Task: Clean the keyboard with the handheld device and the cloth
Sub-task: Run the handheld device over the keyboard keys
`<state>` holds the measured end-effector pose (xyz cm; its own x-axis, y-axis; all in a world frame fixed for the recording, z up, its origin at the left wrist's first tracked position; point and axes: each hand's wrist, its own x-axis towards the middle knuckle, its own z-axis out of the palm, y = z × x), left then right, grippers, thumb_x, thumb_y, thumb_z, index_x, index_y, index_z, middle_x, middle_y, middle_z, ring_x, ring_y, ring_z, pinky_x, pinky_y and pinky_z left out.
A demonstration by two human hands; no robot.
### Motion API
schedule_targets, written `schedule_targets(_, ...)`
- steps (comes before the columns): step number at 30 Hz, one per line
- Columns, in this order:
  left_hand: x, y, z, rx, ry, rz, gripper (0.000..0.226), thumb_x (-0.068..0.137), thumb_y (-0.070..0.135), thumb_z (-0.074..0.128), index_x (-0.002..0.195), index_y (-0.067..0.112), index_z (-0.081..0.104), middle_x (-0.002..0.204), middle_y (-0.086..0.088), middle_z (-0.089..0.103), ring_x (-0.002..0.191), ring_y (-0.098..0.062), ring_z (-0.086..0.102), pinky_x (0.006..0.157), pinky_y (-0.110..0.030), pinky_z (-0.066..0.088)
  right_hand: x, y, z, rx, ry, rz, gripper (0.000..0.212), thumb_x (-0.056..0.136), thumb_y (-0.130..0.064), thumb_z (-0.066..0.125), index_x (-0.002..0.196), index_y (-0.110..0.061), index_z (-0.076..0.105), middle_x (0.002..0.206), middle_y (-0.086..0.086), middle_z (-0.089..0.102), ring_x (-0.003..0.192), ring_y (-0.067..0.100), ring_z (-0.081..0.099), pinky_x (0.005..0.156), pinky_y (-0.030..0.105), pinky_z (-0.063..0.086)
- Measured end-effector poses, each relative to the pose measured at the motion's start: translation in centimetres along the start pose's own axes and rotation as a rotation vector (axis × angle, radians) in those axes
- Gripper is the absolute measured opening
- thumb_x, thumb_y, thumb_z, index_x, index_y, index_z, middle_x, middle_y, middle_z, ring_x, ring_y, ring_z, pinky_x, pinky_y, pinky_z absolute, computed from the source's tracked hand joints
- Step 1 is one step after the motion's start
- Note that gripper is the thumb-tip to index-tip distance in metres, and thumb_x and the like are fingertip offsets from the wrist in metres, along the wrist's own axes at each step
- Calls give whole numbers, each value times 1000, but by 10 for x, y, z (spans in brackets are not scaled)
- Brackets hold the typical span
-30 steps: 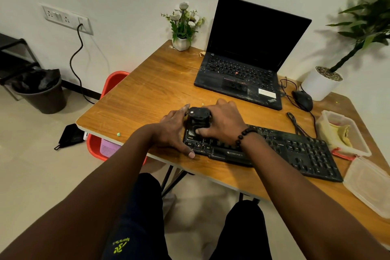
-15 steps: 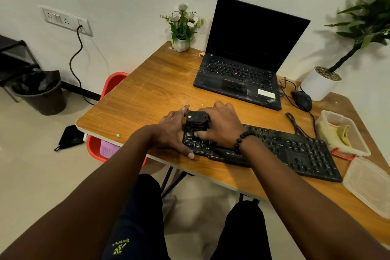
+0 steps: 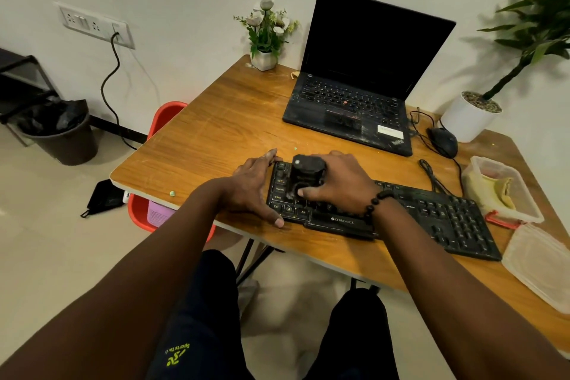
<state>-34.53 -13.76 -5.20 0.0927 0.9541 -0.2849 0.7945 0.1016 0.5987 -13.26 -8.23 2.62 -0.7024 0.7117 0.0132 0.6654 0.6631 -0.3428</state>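
Right hand (image 3: 337, 182) with handheld device (image 3: 303, 176) now slightly nearer the keyboard (image 3: 431, 216) left end than a second ago, more of the device's top uncovered

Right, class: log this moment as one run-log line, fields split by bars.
step: device pass, keyboard left end | right hand: grips device on keyboard | left hand: steadies keyboard's left edge | cloth: not seen
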Motion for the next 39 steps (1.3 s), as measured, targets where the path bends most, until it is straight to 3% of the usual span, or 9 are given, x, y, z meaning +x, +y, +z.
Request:
schedule_targets(3,-2,1,0,-3,7,2,159,44,72,88,155,33,-20,165,-5,4,151,-35,6,121,-59,14,-1,2,-2,-308,127,-3,40,80,-51,67,113,-32,59,102,-12,64,96,12,44,84,32,30)
schedule_targets(7,-4,4,0,1,7,7,159,46,70,89,156,32,-20,164,-6,4,151,-35,6,121,-59,14,-5,3,-9,107,57,5,42,76,-40,75,113,-26,61,103,-11,66,98,10,57,90,33,46)
schedule_targets(12,-4,4,0,-1,21,9,157,48,66,90,156,31,-18,164,-6,6,151,-32,6,122,-57,14,-7,6,-4,-267,117,16,35,80,-47,69,107,-29,59,100,-11,64,99,14,53,87,31,34)
schedule_targets(16,-4,4,1,-12,17,-5,160,43,72,88,156,34,-18,164,-6,7,151,-33,8,121,-56,16,-12,5,-8,65,14,-2,41,77,-38,75,112,-26,60,100,-13,64,94,7,56,84,23,45)
schedule_targets(20,-4,2,1,-26,14,-10,162,36,79,84,155,37,-18,164,-5,7,151,-34,8,121,-58,15,-13,11,-10,-303,112,-26,37,80,-45,70,112,-29,59,104,-12,65,98,11,55,90,31,37)
schedule_targets(24,-4,1,1,-32,8,-4,164,33,84,81,155,38,-18,165,-4,6,151,-34,7,121,-59,14,-19,14,-14,116,44,39,41,77,-35,76,114,-26,61,103,-9,67,95,11,60,83,27,48)
schedule_targets(28,-4,1,1,-25,0,-5,164,33,84,80,155,38,-19,165,-4,4,152,-34,6,121,-59,14,-20,22,-11,-235,144,111,35,80,-41,71,110,-28,59,103,-10,66,93,12,59,89,31,40)
schedule_targets(31,-4,2,1,-22,-2,-5,162,35,83,81,155,38,-19,165,-4,4,151,-34,6,121,-60,15,-21,23,-17,79,103,115,41,77,-34,76,113,-25,60,100,-11,64,91,11,60,74,23,47)
schedule_targets(39,-3,0,1,-29,-2,-2,165,29,88,77,155,38,-17,165,-2,6,151,-34,7,121,-60,16,-18,18,-23,41,65,56,39,77,-35,76,112,-25,62,101,-9,66,91,11,60,80,28,49)
